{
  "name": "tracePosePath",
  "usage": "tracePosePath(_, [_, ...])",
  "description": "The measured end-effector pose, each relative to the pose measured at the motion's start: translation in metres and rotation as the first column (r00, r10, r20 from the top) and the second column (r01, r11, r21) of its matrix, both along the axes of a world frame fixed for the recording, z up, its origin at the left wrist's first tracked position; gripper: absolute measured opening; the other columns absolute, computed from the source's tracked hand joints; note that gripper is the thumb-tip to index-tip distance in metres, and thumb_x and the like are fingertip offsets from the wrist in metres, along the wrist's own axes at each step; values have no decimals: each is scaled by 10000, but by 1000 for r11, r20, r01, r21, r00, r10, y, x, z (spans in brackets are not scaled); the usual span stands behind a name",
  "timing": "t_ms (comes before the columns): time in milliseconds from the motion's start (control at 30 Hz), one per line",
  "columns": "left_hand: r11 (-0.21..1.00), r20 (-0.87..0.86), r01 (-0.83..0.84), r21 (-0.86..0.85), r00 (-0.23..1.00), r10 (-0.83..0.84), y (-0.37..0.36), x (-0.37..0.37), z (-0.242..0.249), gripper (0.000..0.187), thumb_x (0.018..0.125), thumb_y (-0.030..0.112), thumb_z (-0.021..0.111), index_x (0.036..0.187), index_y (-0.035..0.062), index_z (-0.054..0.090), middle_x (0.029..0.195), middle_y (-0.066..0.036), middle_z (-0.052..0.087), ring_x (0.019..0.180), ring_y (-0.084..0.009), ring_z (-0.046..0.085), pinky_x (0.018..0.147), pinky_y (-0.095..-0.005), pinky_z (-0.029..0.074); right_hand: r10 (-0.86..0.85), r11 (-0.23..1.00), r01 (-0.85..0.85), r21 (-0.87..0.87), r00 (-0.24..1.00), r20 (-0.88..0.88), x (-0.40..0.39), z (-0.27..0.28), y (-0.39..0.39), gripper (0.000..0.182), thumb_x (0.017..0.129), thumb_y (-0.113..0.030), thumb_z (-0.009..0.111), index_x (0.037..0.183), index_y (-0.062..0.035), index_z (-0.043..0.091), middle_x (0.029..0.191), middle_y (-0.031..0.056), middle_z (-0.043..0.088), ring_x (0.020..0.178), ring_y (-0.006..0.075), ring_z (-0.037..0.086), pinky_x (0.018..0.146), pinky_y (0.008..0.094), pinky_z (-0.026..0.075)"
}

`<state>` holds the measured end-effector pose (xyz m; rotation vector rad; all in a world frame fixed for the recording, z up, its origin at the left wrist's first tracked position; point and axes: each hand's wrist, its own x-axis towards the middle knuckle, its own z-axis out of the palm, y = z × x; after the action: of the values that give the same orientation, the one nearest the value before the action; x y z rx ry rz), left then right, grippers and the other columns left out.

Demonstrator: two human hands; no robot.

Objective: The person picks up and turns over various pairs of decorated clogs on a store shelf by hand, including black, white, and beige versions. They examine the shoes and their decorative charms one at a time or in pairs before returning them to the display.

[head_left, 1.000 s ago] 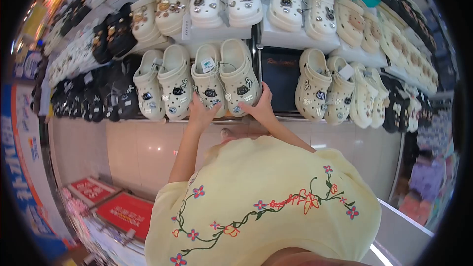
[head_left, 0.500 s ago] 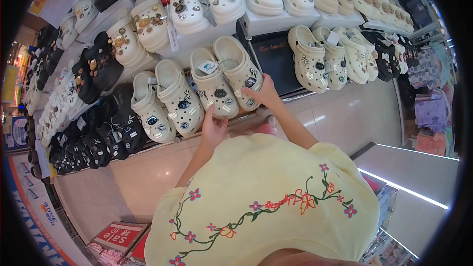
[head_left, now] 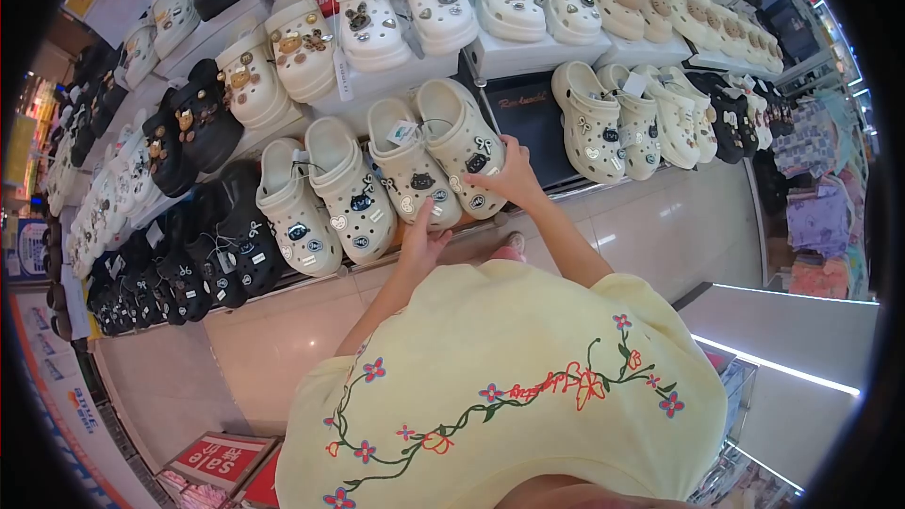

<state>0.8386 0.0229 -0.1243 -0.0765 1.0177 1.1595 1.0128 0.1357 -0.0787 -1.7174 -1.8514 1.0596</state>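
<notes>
Right hand (head_left: 509,179) grips the toe of the right cream clog (head_left: 459,156); left hand (head_left: 421,243), fingers apart, touches its twin (head_left: 410,172) just beside, both clogs running toe-down on the shelf (head_left: 603,184).

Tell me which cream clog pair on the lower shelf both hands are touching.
The pair with the paper tag: the left hand and right hand rest at its toes. The neighbouring cream pair lies untouched.

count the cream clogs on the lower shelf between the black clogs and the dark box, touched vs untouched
touched cream clogs: 2, one under the left hand, one under the right hand
untouched cream clogs: 2
total: 4
</notes>
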Motion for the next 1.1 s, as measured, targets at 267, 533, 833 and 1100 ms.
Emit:
tracePosePath(267, [998,-190,47,40,981,-39,0,13,20,380,817,316,670,1119,168,493,989,10,603,855,-110,572,644,-277,490,-125,990,85,-111,894,-429,23,8,-8,854,627,-288,808,1275,-12,326,1120,166,530,982,201,548,830,311,464])
tracePosePath(533, [986,-168,154,67,976,-141,24,66,47,447,797,283,693,1149,154,449,1011,-14,592,887,-121,576,622,-278,505,-295,928,371,-22,698,-652,75,12,-15,684,696,-210,765,1205,22,370,1071,165,544,935,204,564,779,306,475])
tracePosePath(833, [978,-215,204,-46,954,-209,47,92,32,429,806,329,679,1152,184,471,1045,3,585,915,-126,555,720,-309,469,-302,889,411,202,858,-416,95,-41,-15,749,724,-255,724,1275,48,318,1254,251,362,1172,311,365,984,399,309])
tracePosePath(1100, [986,-356,159,-50,919,-166,47,96,30,580,792,332,693,1224,133,361,1146,-60,530,1003,-188,537,802,-372,450,-293,879,287,381,955,-42,76,-32,-32,922,656,-365,751,1343,12,264,1345,261,271,1245,411,269,1021,462,261])
